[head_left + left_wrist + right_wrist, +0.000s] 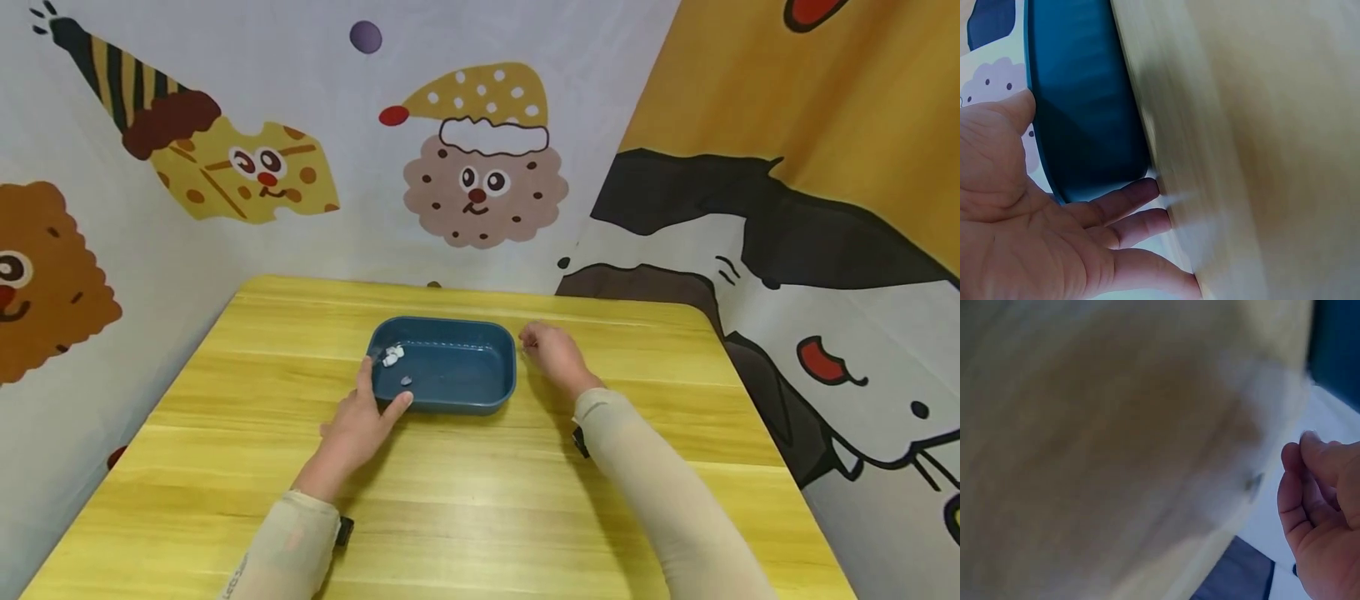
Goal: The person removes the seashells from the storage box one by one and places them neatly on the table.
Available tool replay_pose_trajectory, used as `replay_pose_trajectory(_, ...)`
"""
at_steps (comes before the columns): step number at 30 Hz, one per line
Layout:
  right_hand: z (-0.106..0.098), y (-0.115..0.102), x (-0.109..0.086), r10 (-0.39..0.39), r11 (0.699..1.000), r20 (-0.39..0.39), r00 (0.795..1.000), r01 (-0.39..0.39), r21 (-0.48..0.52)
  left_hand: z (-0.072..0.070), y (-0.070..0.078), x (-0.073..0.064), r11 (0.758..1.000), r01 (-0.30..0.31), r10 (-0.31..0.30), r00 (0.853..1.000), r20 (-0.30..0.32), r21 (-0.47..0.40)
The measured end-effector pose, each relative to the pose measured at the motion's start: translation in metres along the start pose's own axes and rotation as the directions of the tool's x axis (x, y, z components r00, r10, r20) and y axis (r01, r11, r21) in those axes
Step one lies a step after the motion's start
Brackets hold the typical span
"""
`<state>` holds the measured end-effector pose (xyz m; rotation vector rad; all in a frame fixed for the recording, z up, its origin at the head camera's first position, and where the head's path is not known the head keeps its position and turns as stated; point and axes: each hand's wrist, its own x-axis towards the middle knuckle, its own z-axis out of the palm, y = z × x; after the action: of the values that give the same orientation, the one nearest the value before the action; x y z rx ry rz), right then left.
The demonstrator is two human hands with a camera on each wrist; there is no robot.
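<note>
A dark blue rectangular tray [457, 408] stands on the table, with a few small white pieces [393, 356] and a small grey piece [407, 381] inside its left part. My left hand [351, 427] is at the tray's left end, thumb at the near rim and fingers spread along the end wall, as the left wrist view [1035, 250] also shows. Just beyond the tray's right end is my right hand [557, 357], its fingers bent and thumb tip against the index finger [1292, 459]. Nothing shows between those tips. A small blurred dark thing [1254, 482] lies on the table close by.
The wood-grain table [480, 508] has rounded far corners. Behind and beside it hang cloths [360, 167] printed with cartoon figures, close to the table's edges.
</note>
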<state>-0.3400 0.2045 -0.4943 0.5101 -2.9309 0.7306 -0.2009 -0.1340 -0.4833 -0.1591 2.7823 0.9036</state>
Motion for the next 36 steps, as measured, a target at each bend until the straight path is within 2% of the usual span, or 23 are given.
replay_pose_trajectory(4,0.003,0.005,-0.002,0.001,0.996,0.036,0.999,0.003,-0.094,0.001,0.001,-0.001,1.0,-0.002,0.002,1.0,0.004,-0.001)
replay_pose_trajectory(9,0.004,0.006,0.002,0.01,0.991,0.046,0.999,-0.004,-0.13,0.001,0.002,-0.001,1.0,0.002,-0.002,1.0,0.008,-0.005)
replay_pose_trajectory(22,0.005,0.0,0.01,0.084,0.996,0.067,0.994,-0.082,-0.034,0.001,0.003,-0.003,1.0,0.007,-0.007,1.0,0.027,-0.01)
replay_pose_trajectory(25,0.002,-0.005,0.011,0.124,0.992,0.027,0.992,-0.124,0.007,0.001,0.003,-0.003,1.0,0.001,-0.001,1.0,0.03,-0.012)
replay_pose_trajectory(28,-0.003,-0.022,0.014,0.151,0.988,-0.089,0.985,-0.146,0.06,-0.001,0.003,-0.002,1.0,-0.005,0.006,1.0,0.027,-0.01)
replay_pose_trajectory(30,-0.007,-0.04,0.015,0.107,0.992,-0.163,0.981,-0.094,0.087,-0.002,0.002,-0.001,1.0,-0.008,0.008,1.0,0.021,-0.008)
replay_pose_trajectory(32,-0.008,-0.062,0.013,0.029,0.994,-0.189,0.982,-0.008,0.112,-0.003,0.001,-0.001,1.0,-0.008,0.008,1.0,0.015,-0.005)
replay_pose_trajectory(34,-0.004,-0.082,0.009,-0.058,0.99,-0.131,0.99,0.073,0.118,-0.004,0.001,-0.001,1.0,-0.01,0.01,1.0,0.01,-0.004)
replay_pose_trajectory(36,0.003,-0.099,0.002,-0.11,0.989,-0.008,0.994,0.11,0.099,-0.004,0.001,0.0,1.0,-0.011,0.011,1.0,0.011,-0.006)
